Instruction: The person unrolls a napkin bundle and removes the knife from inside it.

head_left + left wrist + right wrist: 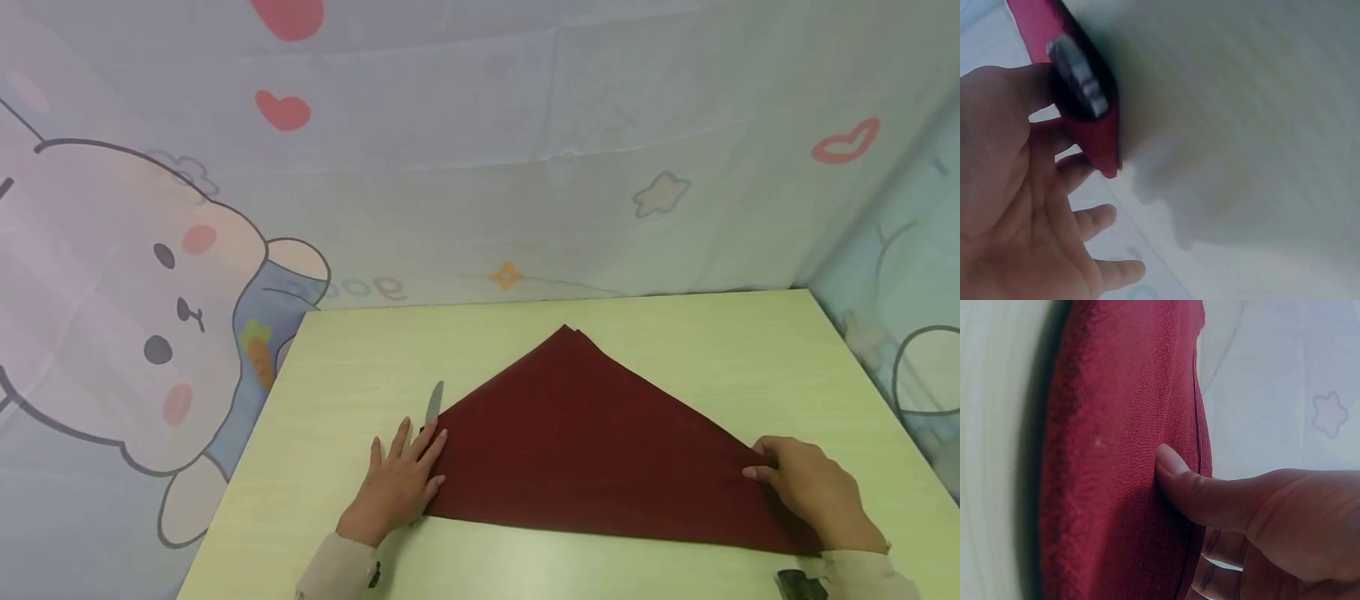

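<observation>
A dark red cloth napkin [592, 450] lies folded on the table, its peak pointing to the far side. At its left end, my left hand [393, 483] rests with fingers spread, thumb and index finger touching the cloth. A flat knife blade [434, 402] sticks out beyond the cloth just past those fingers. Blurred metal cutlery ends [1079, 78] show in the left wrist view, inside the cloth's dark open end. On the right, my right hand [817, 487] pinches the sloping edge of the napkin; its thumb [1175, 465] lies on top in the right wrist view.
The pale yellow-green table [360, 358] stretches around the cloth. Behind it hangs a printed curtain [465, 167] with hearts and a cartoon animal, meeting the table's far edge. Another curtain [926, 275] borders the right side.
</observation>
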`<action>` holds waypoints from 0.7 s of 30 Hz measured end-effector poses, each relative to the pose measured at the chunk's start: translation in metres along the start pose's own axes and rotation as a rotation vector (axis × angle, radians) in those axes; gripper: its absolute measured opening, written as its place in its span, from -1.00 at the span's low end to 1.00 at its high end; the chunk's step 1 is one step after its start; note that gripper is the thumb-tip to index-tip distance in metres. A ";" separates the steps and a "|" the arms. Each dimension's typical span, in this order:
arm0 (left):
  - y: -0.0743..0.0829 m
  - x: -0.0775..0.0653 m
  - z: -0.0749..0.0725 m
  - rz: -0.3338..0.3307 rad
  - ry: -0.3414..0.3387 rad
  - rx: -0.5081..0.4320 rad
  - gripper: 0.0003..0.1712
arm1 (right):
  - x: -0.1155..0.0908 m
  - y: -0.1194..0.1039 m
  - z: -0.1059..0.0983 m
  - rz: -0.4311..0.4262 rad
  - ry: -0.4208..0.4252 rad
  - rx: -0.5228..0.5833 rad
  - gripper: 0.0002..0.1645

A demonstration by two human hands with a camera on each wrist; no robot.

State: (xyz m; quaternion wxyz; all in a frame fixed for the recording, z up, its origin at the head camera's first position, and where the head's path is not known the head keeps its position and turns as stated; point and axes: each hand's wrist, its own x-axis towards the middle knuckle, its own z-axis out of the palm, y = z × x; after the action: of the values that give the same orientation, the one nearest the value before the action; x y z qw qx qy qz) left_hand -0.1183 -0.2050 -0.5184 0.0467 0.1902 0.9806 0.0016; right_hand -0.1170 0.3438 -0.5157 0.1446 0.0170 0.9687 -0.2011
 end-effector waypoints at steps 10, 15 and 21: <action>0.004 0.001 0.003 0.078 0.024 0.020 -0.35 | -0.002 -0.001 0.001 -0.001 0.001 0.004 -0.81; 0.001 -0.001 0.002 0.077 0.028 0.026 -0.37 | -0.003 -0.001 0.001 -0.006 0.006 0.004 -0.82; -0.004 -0.005 -0.001 0.064 0.016 0.010 -0.37 | -0.001 0.000 0.001 -0.007 0.014 0.002 -0.83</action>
State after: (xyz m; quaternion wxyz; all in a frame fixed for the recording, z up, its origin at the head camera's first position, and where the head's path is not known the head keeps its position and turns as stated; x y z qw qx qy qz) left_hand -0.1150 -0.2104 -0.5167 0.0380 0.2214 0.9744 -0.0004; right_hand -0.1154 0.3437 -0.5167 0.1372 0.0150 0.9695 -0.2027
